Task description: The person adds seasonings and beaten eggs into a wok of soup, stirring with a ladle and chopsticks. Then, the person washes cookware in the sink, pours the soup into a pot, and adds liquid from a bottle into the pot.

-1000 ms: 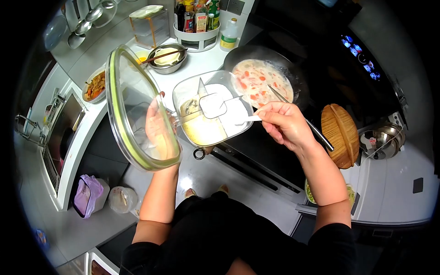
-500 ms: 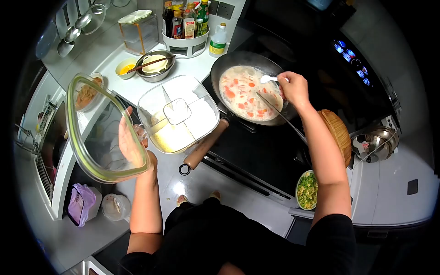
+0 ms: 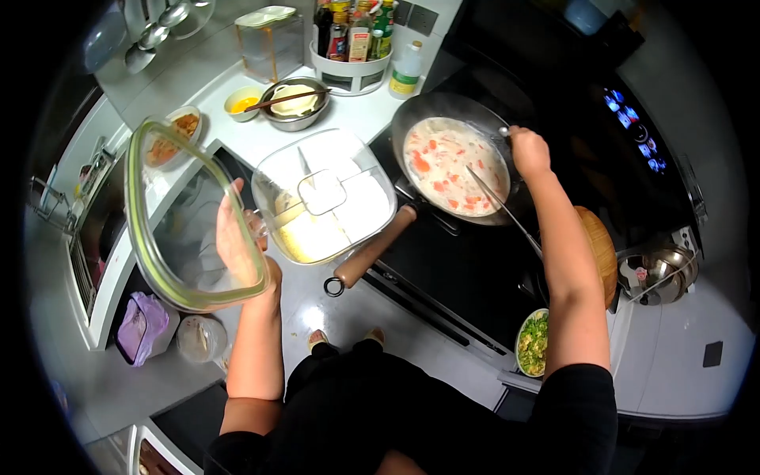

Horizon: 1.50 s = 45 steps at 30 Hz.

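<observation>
My left hand [image 3: 235, 237] is wrapped round the side handle of a clear seasoning box [image 3: 372, 207], whose compartments hold white and yellowish powders. Its clear lid with a green seal [image 3: 142, 237] stands open, partly in front of that hand. My right hand [image 3: 529, 150] is closed on a small white spoon [image 3: 505, 132] over the right rim of the wok [image 3: 408, 127]. Pale soup with red pieces [image 3: 451, 170] fills the wok's bottom, and a metal utensil [image 3: 507, 210] leans in it. The spoon's handle is mostly hidden by my fingers.
The wok's wooden handle [image 3: 376, 247] points toward me. Behind stand a bowl with chopsticks [image 3: 291, 123], a small yolk-coloured bowl [image 3: 241, 103], a bottle rack [image 3: 348, 75] and a bottle [image 3: 405, 71]. A wooden lid [image 3: 599, 245] and a bowl of chopped greens [image 3: 532, 344] are at the right.
My right hand has moved with the spoon from the box across to the wok's right side, and the spoon has turned. My left hand and the box have shifted left, away from the wok.
</observation>
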Motion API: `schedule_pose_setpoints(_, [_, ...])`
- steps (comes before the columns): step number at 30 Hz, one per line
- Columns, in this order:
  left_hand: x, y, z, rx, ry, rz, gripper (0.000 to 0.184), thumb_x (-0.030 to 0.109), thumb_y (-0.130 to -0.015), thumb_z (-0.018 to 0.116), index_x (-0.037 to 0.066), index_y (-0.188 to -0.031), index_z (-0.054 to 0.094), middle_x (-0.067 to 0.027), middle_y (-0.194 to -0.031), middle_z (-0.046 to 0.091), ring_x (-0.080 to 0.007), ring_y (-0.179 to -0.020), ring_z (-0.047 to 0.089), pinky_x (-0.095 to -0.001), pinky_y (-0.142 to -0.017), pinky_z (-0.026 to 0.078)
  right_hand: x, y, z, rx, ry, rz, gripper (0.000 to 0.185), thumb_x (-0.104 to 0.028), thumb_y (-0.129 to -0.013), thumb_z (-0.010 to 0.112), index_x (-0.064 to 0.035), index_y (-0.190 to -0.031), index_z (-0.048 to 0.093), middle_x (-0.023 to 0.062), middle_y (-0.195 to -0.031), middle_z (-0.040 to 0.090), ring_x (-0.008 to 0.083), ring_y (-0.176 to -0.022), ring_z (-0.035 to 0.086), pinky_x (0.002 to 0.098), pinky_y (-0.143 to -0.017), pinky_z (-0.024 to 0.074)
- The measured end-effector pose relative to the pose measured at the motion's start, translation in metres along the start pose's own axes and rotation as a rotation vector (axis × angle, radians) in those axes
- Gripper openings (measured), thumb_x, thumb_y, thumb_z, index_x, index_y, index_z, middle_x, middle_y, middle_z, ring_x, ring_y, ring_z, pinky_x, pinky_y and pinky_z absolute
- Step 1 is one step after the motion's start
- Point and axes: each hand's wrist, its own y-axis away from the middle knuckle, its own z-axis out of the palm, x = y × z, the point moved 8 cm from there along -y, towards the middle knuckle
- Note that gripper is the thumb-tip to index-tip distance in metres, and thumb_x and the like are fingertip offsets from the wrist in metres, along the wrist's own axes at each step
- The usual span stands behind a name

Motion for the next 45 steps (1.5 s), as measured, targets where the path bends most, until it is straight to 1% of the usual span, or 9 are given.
schedule_pose_setpoints(2, [0.001, -0.001, 0.001, -0.066, -0.008, 0.028, 0.040, 0.031, -0.090, 0.038, -0.002, -0.108, 0.052, 0.0092, -0.054, 0.028, 0.0002, -0.044, 0.023, -0.0174, -0.040, 0.015, -0.010, 0.003, -0.040, 0.180, -0.325, 0.130, 0.012, -0.009, -0.077, 0.050, -0.0017, -0.078, 0.059, 0.0172, -0.075, 0.061, 0.0324, -0.069, 0.061, 0.0394, -0.060, 0.0491])
schedule_pose_setpoints(4, [0.003, 0.001, 0.003, -0.066, -0.038, 0.062, 0.039, 0.029, -0.088, 0.040, -0.002, -0.109, 0.052, 0.0086, -0.056, 0.030, -0.0002, -0.045, 0.025, -0.0166, -0.040, 0.016, -0.037, 0.009, -0.071, 0.019, -1.191, 0.384, 0.010, -0.008, -0.078, 0.055, 0.0007, -0.083, 0.059, 0.0078, -0.061, 0.058, 0.0138, -0.055, 0.058, 0.0232, -0.049, 0.0452])
schedule_pose_setpoints(7, [-0.005, 0.001, 0.005, -0.124, 0.042, 0.036, 0.036, 0.025, -0.086, 0.042, -0.001, -0.110, 0.052, 0.0072, -0.059, 0.034, -0.0003, -0.047, 0.027, -0.0158, -0.040, 0.016, -0.111, 0.032, -0.148, -0.143, -1.589, 0.191, 0.010, -0.005, -0.079, 0.055, 0.0004, -0.086, 0.059, 0.0022, -0.063, 0.056, 0.0042, -0.050, 0.049, 0.0162, -0.045, 0.0392])
schedule_pose_setpoints(9, [-0.005, 0.002, 0.007, -0.144, 0.096, 0.022, 0.038, 0.026, -0.085, 0.048, -0.001, -0.111, 0.051, 0.0081, -0.058, 0.036, 0.0007, -0.045, 0.029, -0.0144, -0.039, 0.018, -0.167, 0.060, -0.190, -0.294, -1.536, -0.055, 0.009, -0.005, -0.078, 0.056, -0.0013, -0.085, 0.060, 0.0008, -0.064, 0.057, 0.0026, -0.051, 0.050, 0.0160, -0.044, 0.0393])
schedule_pose_setpoints(12, [-0.004, 0.004, 0.011, -0.160, 0.119, -0.005, 0.036, 0.025, -0.086, 0.048, -0.001, -0.111, 0.051, 0.0088, -0.056, 0.035, 0.0009, -0.044, 0.029, -0.0146, -0.038, 0.018, -0.224, 0.088, -0.231, 0.177, -1.095, -0.717, 0.013, -0.002, -0.067, 0.062, -0.0022, -0.080, 0.059, 0.0105, -0.069, 0.059, 0.0228, -0.056, 0.058, 0.0277, -0.049, 0.0464])
schedule_pose_setpoints(17, [-0.002, 0.008, 0.017, -0.212, 0.168, -0.058, 0.031, 0.021, -0.087, 0.045, 0.000, -0.109, 0.052, 0.0088, -0.054, 0.031, 0.0003, -0.043, 0.027, -0.0162, -0.038, 0.017, -0.267, 0.095, -0.221, 0.152, -0.826, -0.926, 0.037, -0.022, -0.055, 0.070, -0.0043, -0.085, 0.058, 0.0056, -0.065, 0.050, 0.0220, -0.057, 0.054, 0.0314, -0.048, 0.0437])
schedule_pose_setpoints(26, [0.004, 0.007, 0.015, -0.206, 0.115, 0.018, 0.033, 0.021, -0.086, 0.048, -0.001, -0.109, 0.052, 0.0078, -0.057, 0.036, 0.0004, -0.045, 0.029, -0.0152, -0.038, 0.018, -0.266, 0.093, -0.212, -0.067, -0.924, -0.934, 0.015, 0.000, -0.064, 0.061, -0.0030, -0.079, 0.059, 0.0079, -0.066, 0.053, 0.0248, -0.059, 0.055, 0.0324, -0.051, 0.0447])
schedule_pose_setpoints(34, [0.013, 0.010, 0.020, -0.197, 0.124, -0.012, 0.033, 0.021, -0.086, 0.048, -0.001, -0.110, 0.052, 0.0078, -0.059, 0.036, 0.0008, -0.046, 0.029, -0.0147, -0.038, 0.019, -0.265, 0.095, -0.208, -0.083, -0.931, -0.935, 0.019, -0.008, -0.059, 0.065, -0.0050, -0.077, 0.060, 0.0084, -0.066, 0.055, 0.0265, -0.063, 0.057, 0.0348, -0.056, 0.0463])
schedule_pose_setpoints(45, [0.003, 0.011, 0.020, -0.246, 0.176, -0.063, 0.041, 0.025, -0.085, 0.049, -0.002, -0.115, 0.046, 0.0079, -0.058, 0.037, 0.0015, -0.044, 0.030, -0.0132, -0.038, 0.020, -0.175, 0.045, -0.220, 0.168, -1.055, -0.308, 0.009, -0.004, -0.074, 0.055, 0.0016, -0.076, 0.062, 0.0144, -0.069, 0.060, 0.0249, -0.061, 0.059, 0.0292, -0.056, 0.0464])
